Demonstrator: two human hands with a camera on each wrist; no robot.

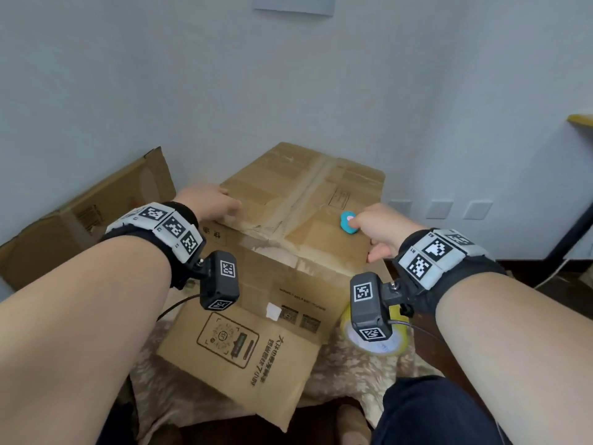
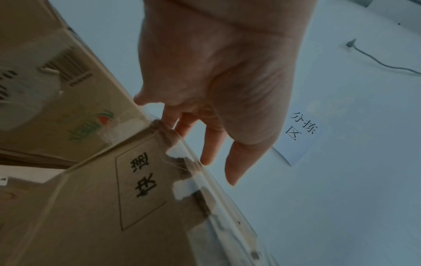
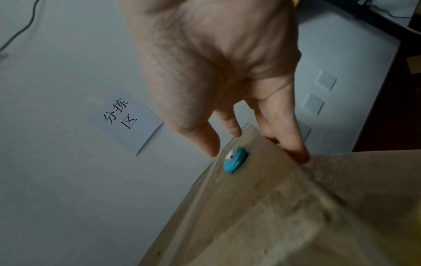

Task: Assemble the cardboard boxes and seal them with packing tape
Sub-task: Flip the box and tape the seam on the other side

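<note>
A brown cardboard box [image 1: 298,200] stands in front of me, its top flaps closed under a strip of clear tape along the middle seam. My left hand [image 1: 221,205] rests at the top's near left corner; the left wrist view shows its fingers [image 2: 212,144] straight beside the box edge [image 2: 102,207]. My right hand [image 1: 372,226] straddles the top's right edge, holding nothing. Its thumb [image 3: 205,142] hovers by a small blue disc [image 1: 348,222] [image 3: 234,160] lying on the top [image 3: 262,216]. Straight fingers [image 3: 293,144] press the right side. A yellow tape roll [image 1: 396,346] lies by the box, under my right wrist.
A printed flap [image 1: 237,348] hangs open toward me over a patterned cloth [image 1: 337,380]. Another cardboard box [image 1: 90,220] [image 2: 45,90] leans on the wall at the left. Behind are wall sockets [image 1: 439,209], a paper sign [image 2: 300,133] and a dark table leg [image 1: 574,232].
</note>
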